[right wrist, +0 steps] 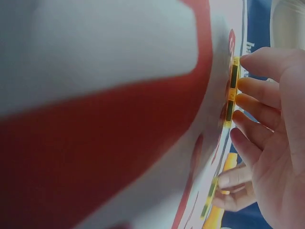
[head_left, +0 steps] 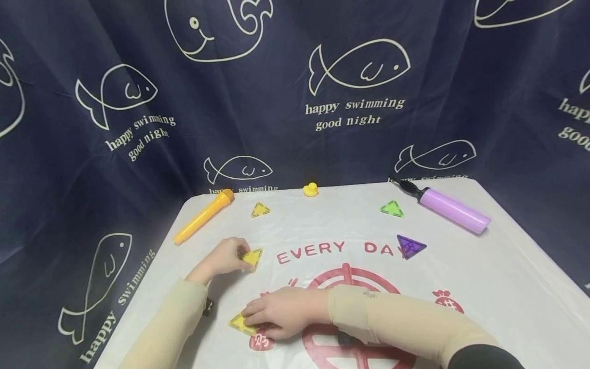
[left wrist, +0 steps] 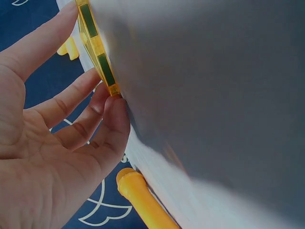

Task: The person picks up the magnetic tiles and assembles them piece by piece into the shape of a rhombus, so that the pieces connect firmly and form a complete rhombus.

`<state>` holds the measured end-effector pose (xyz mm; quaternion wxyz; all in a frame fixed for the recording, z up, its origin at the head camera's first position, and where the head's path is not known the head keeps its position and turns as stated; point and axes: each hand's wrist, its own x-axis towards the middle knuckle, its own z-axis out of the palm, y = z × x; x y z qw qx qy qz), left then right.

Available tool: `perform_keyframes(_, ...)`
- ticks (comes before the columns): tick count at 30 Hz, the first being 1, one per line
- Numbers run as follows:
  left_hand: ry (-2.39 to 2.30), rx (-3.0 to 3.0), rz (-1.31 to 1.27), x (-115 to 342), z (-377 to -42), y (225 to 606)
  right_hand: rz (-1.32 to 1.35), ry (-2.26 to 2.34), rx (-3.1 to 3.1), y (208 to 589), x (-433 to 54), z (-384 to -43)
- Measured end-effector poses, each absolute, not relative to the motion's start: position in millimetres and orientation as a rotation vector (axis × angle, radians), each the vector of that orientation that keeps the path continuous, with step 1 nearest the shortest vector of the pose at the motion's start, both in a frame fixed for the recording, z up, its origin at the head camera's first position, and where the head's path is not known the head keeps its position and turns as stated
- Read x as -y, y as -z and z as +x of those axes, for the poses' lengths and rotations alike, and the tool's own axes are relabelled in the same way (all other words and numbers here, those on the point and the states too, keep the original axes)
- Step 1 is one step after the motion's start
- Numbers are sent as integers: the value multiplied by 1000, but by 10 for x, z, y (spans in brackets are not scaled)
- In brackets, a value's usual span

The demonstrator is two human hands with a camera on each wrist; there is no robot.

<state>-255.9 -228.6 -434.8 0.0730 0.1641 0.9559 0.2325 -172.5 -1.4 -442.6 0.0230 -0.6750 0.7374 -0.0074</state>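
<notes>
Near the table's left side my left hand (head_left: 229, 256) pinches a yellow triangular magnetic tile (head_left: 253, 260) between thumb and fingertips. The tile's dark magnet strips (left wrist: 107, 69) show along its edge in the left wrist view, close against the tabletop. Closer to me, my right hand (head_left: 287, 311) reaches across to the left, its extended fingertips resting on a second yellow triangular tile (head_left: 239, 324). In the right wrist view that tile (right wrist: 232, 93) appears edge-on, with the fingers (right wrist: 259, 88) lined up along its face. The fingers partly cover both tiles.
An orange toy microphone (head_left: 203, 218) lies at the back left, near another yellow triangular tile (head_left: 260, 209). A rubber duck (head_left: 311, 189) stands at the back edge. Further right are a green triangular tile (head_left: 392, 208), a purple one (head_left: 411, 247) and a purple hand pump (head_left: 454, 210).
</notes>
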Motion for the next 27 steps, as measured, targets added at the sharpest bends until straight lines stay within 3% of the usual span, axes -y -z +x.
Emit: perform_keyframes(27, -802, -2837, 259, 2228, -2532, 4419, -1623, 294, -2545, 4451, -854, -2000)
